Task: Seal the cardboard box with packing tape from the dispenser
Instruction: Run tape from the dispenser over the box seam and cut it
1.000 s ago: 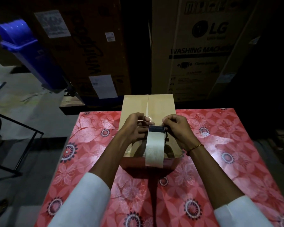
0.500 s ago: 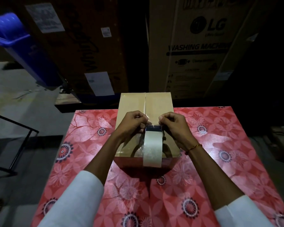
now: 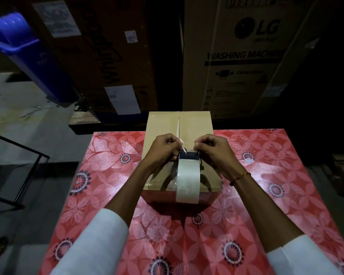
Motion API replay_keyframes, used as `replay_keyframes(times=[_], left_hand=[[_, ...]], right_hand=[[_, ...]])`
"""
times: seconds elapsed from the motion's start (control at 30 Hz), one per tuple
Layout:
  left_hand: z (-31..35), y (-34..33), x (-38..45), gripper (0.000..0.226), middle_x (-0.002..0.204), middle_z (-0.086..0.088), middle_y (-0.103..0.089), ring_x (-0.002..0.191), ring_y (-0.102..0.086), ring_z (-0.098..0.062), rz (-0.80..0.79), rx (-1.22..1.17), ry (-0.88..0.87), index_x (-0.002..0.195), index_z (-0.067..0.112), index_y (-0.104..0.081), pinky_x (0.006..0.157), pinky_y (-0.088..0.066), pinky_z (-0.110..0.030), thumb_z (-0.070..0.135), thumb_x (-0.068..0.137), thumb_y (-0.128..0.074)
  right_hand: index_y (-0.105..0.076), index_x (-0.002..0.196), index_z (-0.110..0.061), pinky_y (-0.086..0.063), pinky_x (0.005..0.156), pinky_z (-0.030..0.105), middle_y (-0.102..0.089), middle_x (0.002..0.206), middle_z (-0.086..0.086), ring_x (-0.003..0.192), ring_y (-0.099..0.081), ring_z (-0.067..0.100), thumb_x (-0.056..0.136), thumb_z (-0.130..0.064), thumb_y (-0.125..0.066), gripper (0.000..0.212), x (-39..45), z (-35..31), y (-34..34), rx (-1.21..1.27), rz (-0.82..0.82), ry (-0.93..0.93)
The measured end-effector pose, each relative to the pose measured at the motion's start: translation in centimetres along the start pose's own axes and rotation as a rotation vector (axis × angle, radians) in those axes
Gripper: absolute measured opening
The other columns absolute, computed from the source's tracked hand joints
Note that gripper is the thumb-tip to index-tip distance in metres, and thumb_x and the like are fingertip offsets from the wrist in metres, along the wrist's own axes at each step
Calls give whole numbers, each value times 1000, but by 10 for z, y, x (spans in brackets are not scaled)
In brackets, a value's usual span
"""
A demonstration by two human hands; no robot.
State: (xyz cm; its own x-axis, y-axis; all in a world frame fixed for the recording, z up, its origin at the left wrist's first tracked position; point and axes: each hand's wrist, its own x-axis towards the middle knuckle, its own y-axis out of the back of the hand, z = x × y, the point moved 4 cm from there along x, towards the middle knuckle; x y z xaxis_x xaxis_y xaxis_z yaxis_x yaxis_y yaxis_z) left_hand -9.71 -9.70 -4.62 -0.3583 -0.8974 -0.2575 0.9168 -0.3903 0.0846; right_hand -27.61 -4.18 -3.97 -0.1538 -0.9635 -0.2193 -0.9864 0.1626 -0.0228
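Note:
A small brown cardboard box [image 3: 195, 124] stands on the red flowered table [image 3: 111, 175], its two top flaps closed along a centre seam. A tape dispenser with a roll of pale clear tape [image 3: 188, 179] stands upright on the box's near half, hanging over the near edge. My left hand [image 3: 163, 149] and my right hand [image 3: 213, 149] flank the dispenser's dark front. Each pinches a corner of the clear tape end [image 3: 184, 148], which is stretched above the seam. The dispenser's handle is mostly hidden behind the roll.
Two tall appliance cartons [image 3: 246, 56] stand just behind the table, with a dark gap between them. A blue plastic bin [image 3: 28, 56] leans at the left. A black metal frame [image 3: 12, 165] stands on the grey floor left of the table.
Both hands have slid a little farther along the box, away from me, drawing a short length of clear tape out of the dispenser. The box and the roll stay put.

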Motion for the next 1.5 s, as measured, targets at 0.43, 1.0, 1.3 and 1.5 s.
replay_keyframes(times=[0.43,1.0,1.3,1.5], left_hand=[[2,1,1,10,68,-1,-71,65,-53,-20,-120,-63,21,105,-3,-58,55,-51,-24,6,101,-55],[9,5,-1,7,91,-9,-72,76,-65,-23,-169,38,-25,103,3,-59,64,-58,-28,9,101,-56],[12,1,-4,8,92,-7,-69,71,-71,-8,-96,186,-170,102,-2,-60,64,-57,-20,2,101,-54],[9,1,-5,9,92,-7,-68,74,-70,-15,-67,154,-179,97,3,-63,66,-58,-24,4,101,-55]], right_hand=[[-65,102,5,-55,66,18,-65,97,21,83,-65,18,93,4,-61,11,-1,-5,0,-80,-67,92],[-66,102,4,-59,77,24,-71,97,18,90,-71,16,94,5,-59,10,5,-7,5,-129,-149,99],[-68,98,1,-60,84,30,-71,99,18,97,-71,25,94,6,-56,13,6,-8,11,-178,-238,128],[-68,96,7,-56,76,22,-71,102,23,94,-71,21,93,8,-57,11,12,-10,12,-223,-256,158]])
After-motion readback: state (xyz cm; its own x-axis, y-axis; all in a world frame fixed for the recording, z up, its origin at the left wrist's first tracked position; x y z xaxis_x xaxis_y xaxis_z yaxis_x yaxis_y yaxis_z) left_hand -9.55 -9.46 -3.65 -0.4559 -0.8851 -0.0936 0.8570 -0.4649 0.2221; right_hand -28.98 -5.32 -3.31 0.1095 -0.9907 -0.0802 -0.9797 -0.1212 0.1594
